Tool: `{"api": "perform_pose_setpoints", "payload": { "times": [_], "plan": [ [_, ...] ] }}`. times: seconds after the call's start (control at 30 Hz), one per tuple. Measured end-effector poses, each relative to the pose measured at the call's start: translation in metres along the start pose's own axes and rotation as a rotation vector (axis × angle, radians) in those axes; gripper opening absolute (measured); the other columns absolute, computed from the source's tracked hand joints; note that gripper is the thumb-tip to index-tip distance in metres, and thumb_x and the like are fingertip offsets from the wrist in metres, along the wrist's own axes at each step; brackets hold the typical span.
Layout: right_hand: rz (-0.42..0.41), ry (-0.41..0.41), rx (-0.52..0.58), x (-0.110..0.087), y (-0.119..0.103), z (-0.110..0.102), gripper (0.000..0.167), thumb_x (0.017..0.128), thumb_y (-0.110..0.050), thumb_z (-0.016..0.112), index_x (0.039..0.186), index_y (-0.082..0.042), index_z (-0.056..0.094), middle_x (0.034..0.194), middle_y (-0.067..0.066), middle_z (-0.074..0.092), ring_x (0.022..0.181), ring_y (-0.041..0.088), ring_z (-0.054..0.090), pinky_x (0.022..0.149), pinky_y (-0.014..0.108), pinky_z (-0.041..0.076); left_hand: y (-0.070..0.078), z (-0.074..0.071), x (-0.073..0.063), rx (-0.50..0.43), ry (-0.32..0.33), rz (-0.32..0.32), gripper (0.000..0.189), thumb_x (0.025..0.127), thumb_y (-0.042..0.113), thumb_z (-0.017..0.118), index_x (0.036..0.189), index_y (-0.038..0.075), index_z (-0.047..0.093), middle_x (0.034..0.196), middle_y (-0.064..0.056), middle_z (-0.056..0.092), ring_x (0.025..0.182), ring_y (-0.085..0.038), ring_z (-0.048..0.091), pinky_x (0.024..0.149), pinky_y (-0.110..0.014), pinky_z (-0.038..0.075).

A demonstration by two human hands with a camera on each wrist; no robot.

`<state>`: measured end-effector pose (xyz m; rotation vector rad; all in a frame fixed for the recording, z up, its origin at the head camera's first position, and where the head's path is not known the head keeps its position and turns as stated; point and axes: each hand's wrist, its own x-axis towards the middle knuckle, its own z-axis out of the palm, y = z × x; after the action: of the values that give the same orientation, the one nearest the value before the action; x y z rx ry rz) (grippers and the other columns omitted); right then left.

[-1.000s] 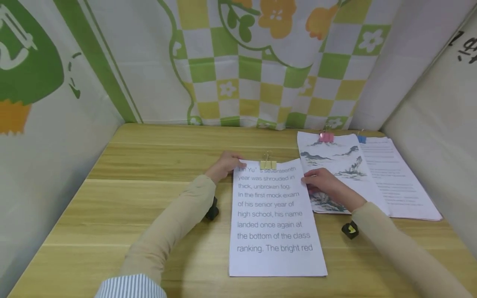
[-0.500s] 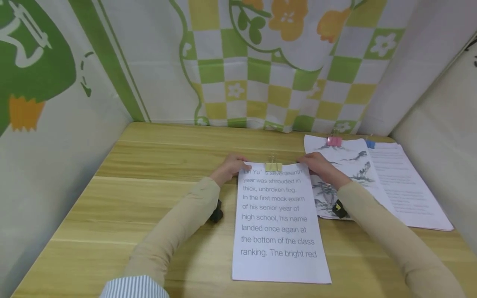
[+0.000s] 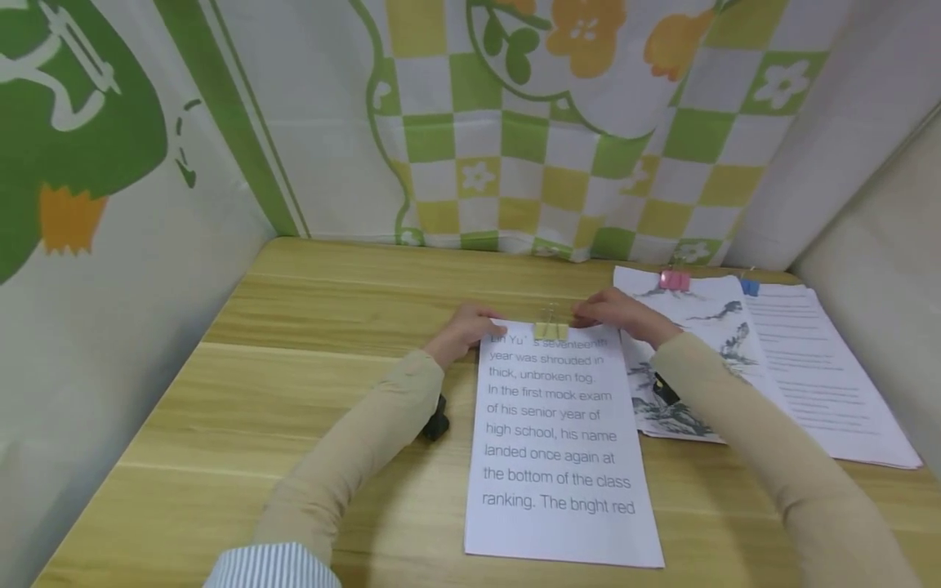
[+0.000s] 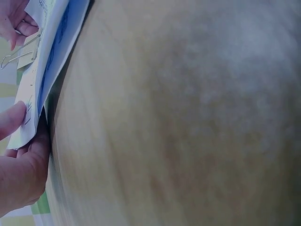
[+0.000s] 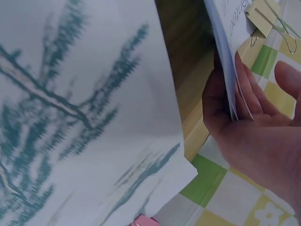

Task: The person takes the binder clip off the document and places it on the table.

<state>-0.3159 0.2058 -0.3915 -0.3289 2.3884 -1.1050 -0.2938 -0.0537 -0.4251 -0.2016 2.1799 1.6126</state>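
A stack of printed paper (image 3: 551,449) lies mid-table under a yellow binder clip (image 3: 551,330), its top end slightly raised. My left hand (image 3: 466,329) grips the top left corner; in the left wrist view the thumb (image 4: 11,120) is on top and the fingers bend underneath. At the top right edge, right of the clip, is my right hand (image 3: 621,313). The right wrist view shows its fingers (image 5: 214,101) curled around the corner on both sides of some sheets, while the thumb (image 5: 288,77) stands apart from the paper.
To the right lies a landscape-painted stack (image 3: 691,408) with a pink binder clip (image 3: 674,280). It overlaps a text stack (image 3: 831,392) with a blue clip (image 3: 749,287). Fabric walls (image 3: 500,147) enclose the wooden table (image 3: 294,302).
My right hand has moved from the stack's right side up to its top edge, then left towards the clip. My left hand keeps the top left corner. The head view has shifted slightly left.
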Motion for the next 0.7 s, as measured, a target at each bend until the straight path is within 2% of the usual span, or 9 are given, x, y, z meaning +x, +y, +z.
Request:
{"api": "perform_pose_setpoints", "payload": {
  "times": [0.17,0.3,0.47,0.7],
  "plan": [
    [-0.032,-0.063,-0.001,0.004,-0.009,-0.002,0.038,0.098,-0.019,0.047,0.115,0.013,0.057,0.115,0.026,0.063,0.108,0.034,0.063,0.101,0.045,0.043,0.002,0.0,-0.001,0.003,0.003,0.002,0.033,0.085,0.004,0.065,0.118,0.002,0.063,0.117,-0.017,0.064,0.102,-0.026,0.062,0.087,-0.029,0.05],
    [-0.006,-0.109,0.042,0.01,-0.018,0.0,0.041,0.1,-0.02,0.042,0.122,0.014,0.052,0.123,0.029,0.058,0.114,0.036,0.06,0.099,0.042,0.046,0.003,0.0,-0.002,0.01,0.001,0.008,0.034,0.085,0.005,0.065,0.119,0.002,0.062,0.119,-0.017,0.063,0.103,-0.026,0.062,0.088,-0.03,0.049],
    [0.039,-0.122,0.059,0.02,-0.023,0.003,0.05,0.101,-0.03,0.04,0.127,0.013,0.048,0.127,0.03,0.055,0.119,0.038,0.056,0.1,0.042,0.045,0.004,0.0,-0.003,0.013,-0.001,0.003,0.034,0.085,0.005,0.065,0.119,0.002,0.062,0.119,-0.017,0.063,0.1,-0.024,0.062,0.084,-0.027,0.049],
    [0.015,-0.125,0.035,0.024,-0.024,0.004,0.049,0.098,-0.025,0.048,0.13,0.011,0.045,0.121,0.027,0.058,0.106,0.029,0.06,0.099,0.042,0.046,0.003,0.0,-0.002,0.009,0.001,-0.01,0.034,0.085,0.005,0.065,0.119,0.002,0.062,0.117,-0.016,0.064,0.097,-0.023,0.063,0.082,-0.026,0.05]
  ]
}}
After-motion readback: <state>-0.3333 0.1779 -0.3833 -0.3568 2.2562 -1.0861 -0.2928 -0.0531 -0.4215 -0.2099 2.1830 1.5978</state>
